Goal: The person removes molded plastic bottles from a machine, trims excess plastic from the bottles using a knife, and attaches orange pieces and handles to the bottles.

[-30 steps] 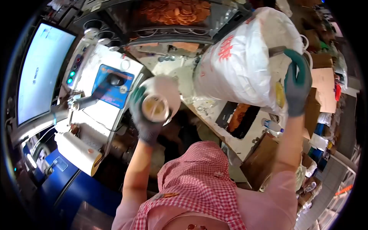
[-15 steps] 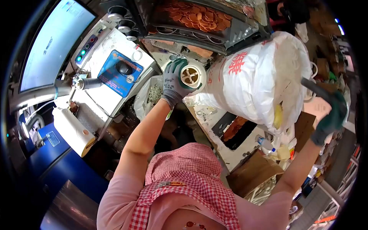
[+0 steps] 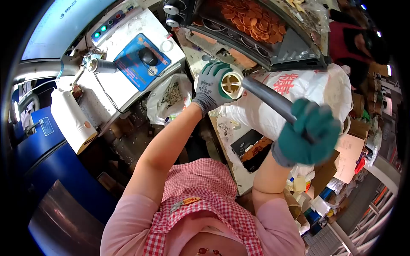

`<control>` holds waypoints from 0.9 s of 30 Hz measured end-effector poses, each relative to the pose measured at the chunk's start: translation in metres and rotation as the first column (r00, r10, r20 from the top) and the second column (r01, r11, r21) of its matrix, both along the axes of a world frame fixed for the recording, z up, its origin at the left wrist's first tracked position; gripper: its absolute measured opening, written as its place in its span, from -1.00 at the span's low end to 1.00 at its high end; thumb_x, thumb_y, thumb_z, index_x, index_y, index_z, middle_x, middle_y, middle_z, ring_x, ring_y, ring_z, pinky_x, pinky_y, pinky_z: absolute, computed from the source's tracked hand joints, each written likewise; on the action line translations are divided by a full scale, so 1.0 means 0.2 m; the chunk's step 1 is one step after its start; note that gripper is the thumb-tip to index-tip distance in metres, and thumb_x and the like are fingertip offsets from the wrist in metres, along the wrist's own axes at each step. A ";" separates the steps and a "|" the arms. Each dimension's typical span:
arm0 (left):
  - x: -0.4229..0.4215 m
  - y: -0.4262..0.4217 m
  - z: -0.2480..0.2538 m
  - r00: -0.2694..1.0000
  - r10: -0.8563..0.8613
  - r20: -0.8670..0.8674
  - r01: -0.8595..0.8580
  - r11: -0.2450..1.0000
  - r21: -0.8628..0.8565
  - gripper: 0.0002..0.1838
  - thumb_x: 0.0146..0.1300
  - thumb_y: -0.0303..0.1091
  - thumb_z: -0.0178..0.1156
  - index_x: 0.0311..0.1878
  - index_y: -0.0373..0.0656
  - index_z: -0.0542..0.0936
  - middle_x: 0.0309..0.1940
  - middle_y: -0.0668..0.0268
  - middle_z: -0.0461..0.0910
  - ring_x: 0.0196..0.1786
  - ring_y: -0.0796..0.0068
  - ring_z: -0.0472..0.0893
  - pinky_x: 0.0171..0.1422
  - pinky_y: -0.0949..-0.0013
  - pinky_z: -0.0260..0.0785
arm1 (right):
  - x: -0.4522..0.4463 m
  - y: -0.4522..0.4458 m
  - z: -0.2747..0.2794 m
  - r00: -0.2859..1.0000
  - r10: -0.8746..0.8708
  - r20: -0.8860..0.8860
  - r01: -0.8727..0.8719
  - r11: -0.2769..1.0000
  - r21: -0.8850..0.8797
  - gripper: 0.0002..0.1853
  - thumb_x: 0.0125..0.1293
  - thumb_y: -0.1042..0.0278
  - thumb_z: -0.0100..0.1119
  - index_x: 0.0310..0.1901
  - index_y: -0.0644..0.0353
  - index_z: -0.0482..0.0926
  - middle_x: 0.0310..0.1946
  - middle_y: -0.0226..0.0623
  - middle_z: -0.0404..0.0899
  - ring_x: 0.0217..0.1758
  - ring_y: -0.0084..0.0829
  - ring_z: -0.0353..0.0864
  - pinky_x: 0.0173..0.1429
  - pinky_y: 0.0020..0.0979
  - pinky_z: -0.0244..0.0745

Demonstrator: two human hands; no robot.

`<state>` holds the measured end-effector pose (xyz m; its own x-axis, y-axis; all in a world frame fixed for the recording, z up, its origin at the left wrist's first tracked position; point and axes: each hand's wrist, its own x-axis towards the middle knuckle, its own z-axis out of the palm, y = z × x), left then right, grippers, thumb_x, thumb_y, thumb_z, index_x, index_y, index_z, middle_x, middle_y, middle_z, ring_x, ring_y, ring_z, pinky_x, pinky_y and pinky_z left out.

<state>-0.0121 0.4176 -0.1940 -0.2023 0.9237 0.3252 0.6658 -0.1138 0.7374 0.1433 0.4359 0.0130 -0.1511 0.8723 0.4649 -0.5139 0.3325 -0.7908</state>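
My left hand (image 3: 212,84), in a grey glove with green fingertips, is wrapped round a white round plastic part (image 3: 238,90). The part's open end faces me, and a cross-shaped rib shows inside. My right hand (image 3: 308,133), in a green glove and slightly blurred, grips a dark grey rod (image 3: 270,99). The rod slants up and left, its far end beside the rim of the white part; whether they touch I cannot tell. Behind the rod lies a large white sack (image 3: 252,113) with red lettering.
A dark rack holds a tray of orange-brown discs (image 3: 252,21). On the left are a monitor (image 3: 45,40), a mouse (image 3: 147,56) on a blue mat (image 3: 137,77), and a plastic bag (image 3: 154,104). A black tray (image 3: 242,147) lies below the sack. Another person (image 3: 341,40) is at upper right.
My right hand has swung in from the far right, bringing the rod's end beside the white part. My left hand still holds the part. The view has shifted, and another person shows more fully.
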 end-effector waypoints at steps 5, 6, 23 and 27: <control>0.00 0.00 0.00 1.000 -0.027 0.006 0.027 0.999 -0.038 -0.11 -0.38 0.08 0.57 0.12 -0.11 0.54 0.13 0.11 0.51 0.24 0.04 0.46 0.39 0.00 0.25 | -0.09 0.05 -0.82 0.706 -0.316 0.634 0.254 0.948 0.189 -0.90 0.16 0.55 0.23 -0.30 0.23 0.52 -0.37 -0.25 0.53 -0.34 -0.36 0.57 -0.27 -0.36 0.53; -0.01 0.01 -0.06 0.994 -0.112 0.001 0.112 0.992 0.055 -0.10 -0.39 0.09 0.57 0.12 -0.10 0.55 0.14 0.10 0.50 0.24 0.02 0.45 0.39 -0.02 0.24 | -0.10 0.05 -0.87 0.710 -0.401 0.579 0.304 0.916 0.261 -0.92 0.17 0.55 0.19 -0.32 0.21 0.50 -0.34 -0.24 0.52 -0.33 -0.36 0.54 -0.24 -0.32 0.52; 0.06 0.04 -0.08 0.991 -0.028 -0.133 0.029 1.000 0.006 -0.18 -0.30 -0.02 0.61 0.10 -0.13 0.54 0.08 0.12 0.56 0.16 0.01 0.51 0.28 0.03 0.35 | 0.89 0.45 0.18 0.091 -0.594 0.799 0.016 0.803 0.595 -0.57 0.16 0.34 0.43 0.03 0.30 0.53 -0.14 -0.22 0.55 -0.05 -0.45 0.54 0.06 -0.38 0.46; 0.04 -0.05 0.20 0.975 -0.149 -0.166 0.181 0.964 0.195 -0.18 -0.32 -0.06 0.62 0.08 -0.16 0.53 0.10 0.09 0.54 0.17 -0.03 0.50 0.28 -0.02 0.34 | 1.02 0.02 0.21 -0.219 -0.154 0.964 0.533 0.809 0.250 -0.45 0.10 -0.14 0.45 -0.05 0.11 0.57 -0.32 -0.19 0.62 -0.26 -0.33 0.66 -0.06 -0.33 0.55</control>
